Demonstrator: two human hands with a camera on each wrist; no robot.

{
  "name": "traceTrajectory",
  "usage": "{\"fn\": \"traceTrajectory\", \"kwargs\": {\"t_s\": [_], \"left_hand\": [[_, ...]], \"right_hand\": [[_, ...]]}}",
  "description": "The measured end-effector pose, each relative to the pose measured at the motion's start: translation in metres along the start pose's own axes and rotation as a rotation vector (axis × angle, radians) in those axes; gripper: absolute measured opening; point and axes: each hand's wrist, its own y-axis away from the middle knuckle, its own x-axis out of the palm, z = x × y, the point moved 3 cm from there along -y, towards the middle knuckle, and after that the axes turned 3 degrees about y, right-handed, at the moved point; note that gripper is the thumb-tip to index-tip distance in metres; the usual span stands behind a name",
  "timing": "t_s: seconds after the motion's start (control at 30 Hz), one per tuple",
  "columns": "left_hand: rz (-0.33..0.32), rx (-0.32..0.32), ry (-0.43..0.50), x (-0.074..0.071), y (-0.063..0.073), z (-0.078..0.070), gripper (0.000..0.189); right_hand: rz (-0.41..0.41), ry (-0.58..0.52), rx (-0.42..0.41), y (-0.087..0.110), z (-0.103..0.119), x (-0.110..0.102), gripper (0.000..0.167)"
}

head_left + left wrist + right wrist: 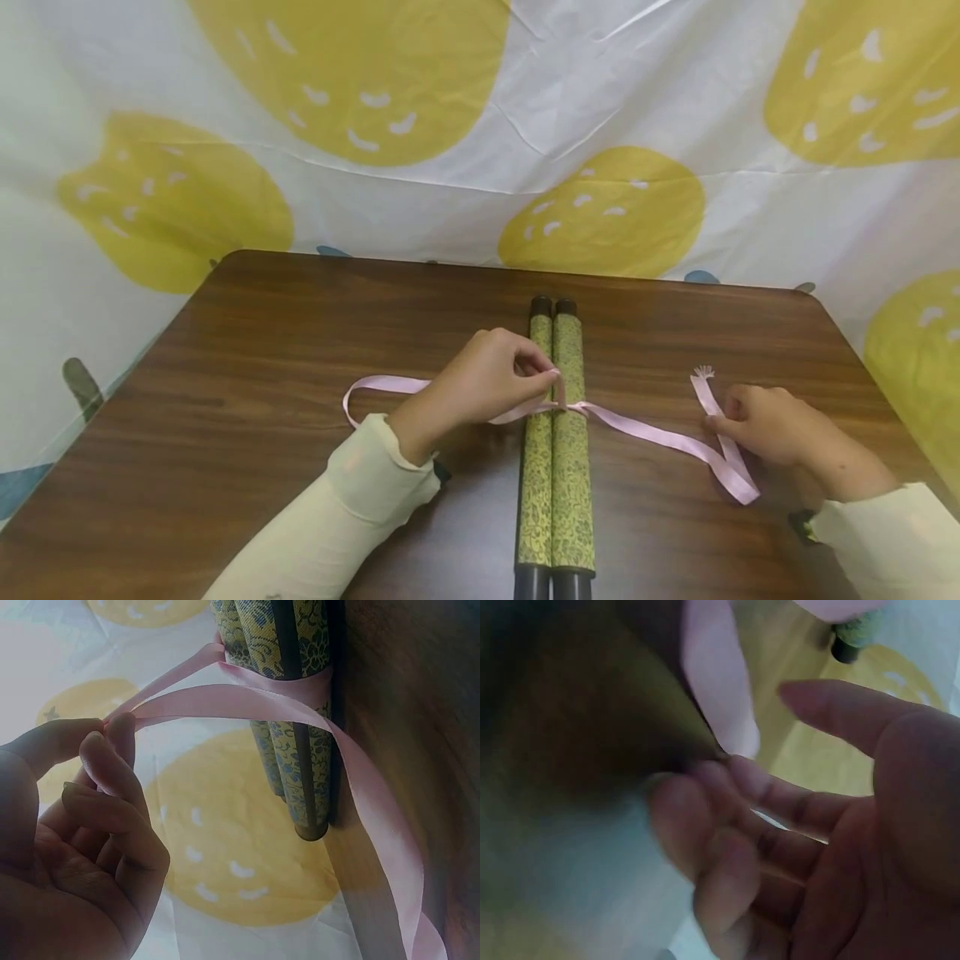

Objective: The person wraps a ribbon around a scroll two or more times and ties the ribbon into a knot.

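Two scroll-like rolls (572, 492) in yellow-green patterned brocade with black ends lie side by side on the table. A pink ribbon (637, 429) crosses around their middle and trails off to both sides. Between thumb and index finger my left hand (498, 375) pinches a raised loop of the ribbon (217, 701) just above the rolls. Off to the right, my right hand (776, 425) is beside the ribbon's folded, frayed tail. In the right wrist view the thumb stands apart from the bent fingers (754, 780), whose tips meet the ribbon (718, 675) near the tabletop.
The dark wood-grain table (262, 333) extends around the rolls on both sides. Behind it hangs a white cloth (442, 208) with large yellow fruit prints, reaching the table's back edge. Another bend of ribbon (386, 383) lies to the left, behind the left forearm.
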Motion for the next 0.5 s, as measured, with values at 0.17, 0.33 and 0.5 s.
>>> {"fn": "traceTrajectory", "kwargs": {"t_s": [0.17,0.33,0.5], "left_hand": [[0.007,-0.008,-0.002,0.001,0.0,0.001,0.014],[-0.004,-0.017,-0.006,0.001,0.001,0.001,0.013],[0.005,-0.014,-0.002,0.001,0.0,0.0,0.013]], "right_hand": [[-0.03,-0.037,-0.032,-0.005,0.005,0.009,0.023],[-0.064,0.014,-0.072,-0.014,0.015,0.008,0.013],[-0.13,0.02,-0.089,-0.023,0.032,-0.003,0.01]]}}
